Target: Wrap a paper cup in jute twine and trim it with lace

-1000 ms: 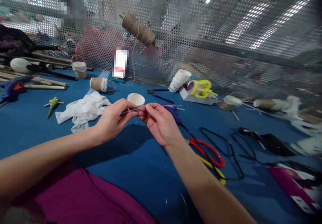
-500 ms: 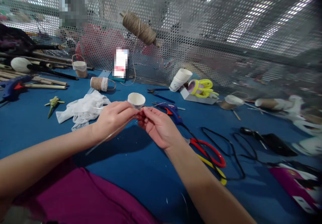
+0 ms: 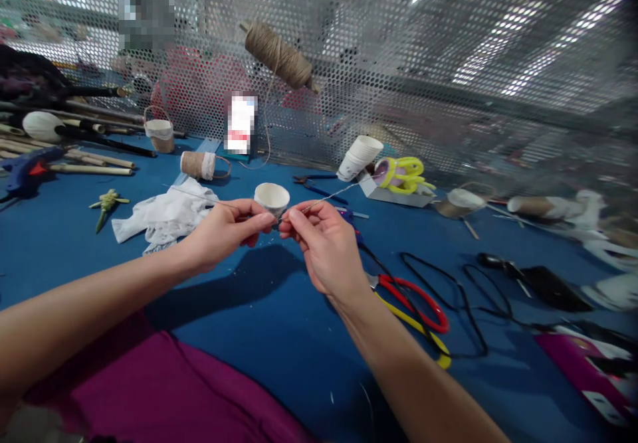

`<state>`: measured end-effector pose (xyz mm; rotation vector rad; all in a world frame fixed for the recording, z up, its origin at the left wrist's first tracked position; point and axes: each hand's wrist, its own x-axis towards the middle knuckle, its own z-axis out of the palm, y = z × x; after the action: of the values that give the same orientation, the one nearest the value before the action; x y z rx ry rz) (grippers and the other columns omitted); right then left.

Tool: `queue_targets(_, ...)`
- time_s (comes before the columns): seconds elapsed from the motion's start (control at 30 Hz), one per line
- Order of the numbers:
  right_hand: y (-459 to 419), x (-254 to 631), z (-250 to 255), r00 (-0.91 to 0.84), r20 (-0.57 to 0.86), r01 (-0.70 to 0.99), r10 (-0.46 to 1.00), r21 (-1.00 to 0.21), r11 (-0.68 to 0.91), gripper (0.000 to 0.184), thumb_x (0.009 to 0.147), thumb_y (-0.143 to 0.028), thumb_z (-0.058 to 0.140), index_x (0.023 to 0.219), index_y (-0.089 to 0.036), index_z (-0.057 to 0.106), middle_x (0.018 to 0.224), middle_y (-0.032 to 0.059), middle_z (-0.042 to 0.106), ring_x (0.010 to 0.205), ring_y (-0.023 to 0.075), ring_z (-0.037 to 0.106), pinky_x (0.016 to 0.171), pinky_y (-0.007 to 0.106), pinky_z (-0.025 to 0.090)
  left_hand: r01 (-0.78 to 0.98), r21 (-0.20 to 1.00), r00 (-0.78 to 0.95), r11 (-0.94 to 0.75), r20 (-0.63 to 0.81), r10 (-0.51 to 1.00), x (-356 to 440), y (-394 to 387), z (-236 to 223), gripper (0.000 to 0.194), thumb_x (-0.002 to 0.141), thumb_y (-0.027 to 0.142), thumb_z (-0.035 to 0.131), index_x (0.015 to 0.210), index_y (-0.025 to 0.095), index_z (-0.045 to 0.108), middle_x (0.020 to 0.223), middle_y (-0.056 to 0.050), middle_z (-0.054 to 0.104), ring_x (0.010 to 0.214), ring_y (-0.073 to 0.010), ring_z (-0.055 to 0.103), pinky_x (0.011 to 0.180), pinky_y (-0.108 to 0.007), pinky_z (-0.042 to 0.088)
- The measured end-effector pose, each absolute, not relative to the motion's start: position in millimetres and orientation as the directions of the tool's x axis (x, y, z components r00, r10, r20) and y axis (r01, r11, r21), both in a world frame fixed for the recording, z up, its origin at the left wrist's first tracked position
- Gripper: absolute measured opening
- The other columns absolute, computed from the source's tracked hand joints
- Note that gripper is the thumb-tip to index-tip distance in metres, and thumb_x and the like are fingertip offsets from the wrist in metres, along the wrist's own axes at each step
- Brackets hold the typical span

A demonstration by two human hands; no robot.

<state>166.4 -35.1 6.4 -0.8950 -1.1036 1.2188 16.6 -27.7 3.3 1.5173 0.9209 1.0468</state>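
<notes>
Fingertips of my left hand (image 3: 234,227) and my right hand (image 3: 321,240) meet in front of me, each pinching a thin wire (image 3: 331,196). One length of it sticks out past my right hand to the upper right and looks twisted. Another thin length reaches left beyond my left hand, over a crumpled white lace cloth (image 3: 167,214). Just behind my fingers stands a white paper cup (image 3: 272,195), its lower part partly hidden by them. A blue glue gun (image 3: 351,216) lies largely covered by my right hand.
Red-and-yellow-handled scissors (image 3: 413,303) and a black cord (image 3: 466,310) lie to the right. Pliers (image 3: 323,187), stacked paper cups (image 3: 359,157) and a twine-wrapped cup (image 3: 197,164) sit farther back. A twine spool (image 3: 278,56) hangs before the perforated screen. Bamboo sticks (image 3: 90,171) are at left.
The wire has swung over: its free end, which trailed toward me below my left hand, now points to the upper right past my right hand. My left hand has turned, showing its thumb.
</notes>
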Motion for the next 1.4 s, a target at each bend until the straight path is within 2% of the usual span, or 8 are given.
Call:
queue_targets(0.13,-35.5,166.6,8.9,-0.021,0.128,-0.312,0.992,-0.943,0.115,0.008,0.071,-0.013,0.062,0.072,-0.017,0.055,0.060,-0.0045,0.062,0.056,0.0069,0.059,0.057,0.021,0.048,-0.128,0.988,0.393,0.088,-0.031,0.919,18.6,-27.7,2.3,0.021,0.081,0.031,0.052,0.068,0.014,0.052,0.062,0.002,0.052,0.047,-0.0049,0.042,0.044,-0.017,0.033)
queue_targets(0.23,-34.0,167.8,10.4,-0.050,0.026,-0.329,0.998,-0.944,0.008,0.006,0.073,-0.015,0.062,0.070,-0.016,0.056,0.061,-0.0032,0.063,0.056,0.0067,0.058,0.057,0.021,0.048,0.131,0.928,0.285,-0.349,0.302,0.910,16.7,-27.9,-0.4,0.017,0.082,0.027,0.052,0.072,0.014,0.056,0.065,0.000,0.055,0.054,-0.0077,0.047,0.049,-0.020,0.038)
queue_targets(0.3,-32.5,169.2,11.2,-0.098,-0.061,-0.318,0.993,-0.944,-0.090,0.007,0.074,-0.017,0.062,0.069,-0.015,0.057,0.061,-0.0020,0.063,0.054,0.0067,0.058,0.057,0.021,0.048,0.414,0.576,0.312,-0.705,0.639,0.704,13.6,-27.6,-2.0,0.013,0.084,0.020,0.051,0.076,0.015,0.060,0.071,-0.003,0.059,0.062,-0.0104,0.051,0.056,-0.023,0.040)
queue_targets(0.4,-30.7,172.0,13.1,-0.155,-0.145,-0.309,0.977,-0.932,-0.187,0.008,0.075,-0.017,0.062,0.068,-0.015,0.058,0.060,-0.0011,0.064,0.054,0.0067,0.058,0.057,0.020,0.047,0.600,-0.067,0.532,-0.797,0.777,0.335,8.5,-26.5,-3.9,0.015,0.085,0.013,0.046,0.084,0.014,0.061,0.078,-0.007,0.062,0.065,-0.0137,0.051,0.057,-0.027,0.039)
queue_targets(0.5,-30.4,174.6,16.1,-0.157,-0.192,-0.334,0.969,-0.913,-0.235,0.010,0.076,-0.016,0.061,0.067,-0.014,0.058,0.060,-0.0004,0.064,0.054,0.0065,0.058,0.055,0.019,0.047,0.627,-0.278,0.620,-0.728,0.744,0.249,6.1,-25.3,-5.3,0.015,0.086,0.013,0.045,0.090,0.013,0.060,0.080,-0.007,0.062,0.064,-0.0144,0.049,0.056,-0.028,0.038)
queue_targets(0.97,-26.0,174.4,17.2,-0.131,-0.227,-0.500,0.965,-0.825,-0.262,0.027,0.085,-0.012,0.048,0.061,-0.015,0.059,0.061,0.0004,0.063,0.059,0.0067,0.061,0.063,0.018,0.051,0.633,-0.224,0.620,-0.741,0.720,0.312,11.0,-25.9,-9.4,0.018,0.088,0.014,0.043,0.094,0.008,0.058,0.087,-0.012,0.062,0.069,-0.0167,0.053,0.059,-0.030,0.044)
queue_targets(1.27,-23.2,177.0,13.8,-0.161,-0.153,-0.435,0.975,-0.876,-0.209,0.020,0.081,-0.014,0.055,0.062,-0.016,0.061,0.062,0.0002,0.065,0.059,0.0067,0.061,0.070,0.021,0.052,0.544,0.134,0.424,-0.828,0.808,0.409,11.3,-22.0,-12.0,0.013,0.087,0.017,0.048,0.092,0.011,0.059,0.084,-0.008,0.061,0.076,-0.0129,0.057,0.064,-0.024,0.049)
queue_targets(1.4,-24.4,179.3,15.5,-0.174,-0.167,-0.360,0.970,-0.906,-0.221,0.012,0.077,-0.017,0.061,0.065,-0.015,0.062,0.061,0.0003,0.065,0.056,0.0071,0.061,0.061,0.019,0.052,0.573,-0.031,0.493,-0.819,0.811,0.315,8.1,-22.2,-8.5,0.013,0.087,0.016,0.048,0.091,0.011,0.059,0.081,-0.008,0.061,0.071,-0.0135,0.054,0.061,-0.026,0.046)
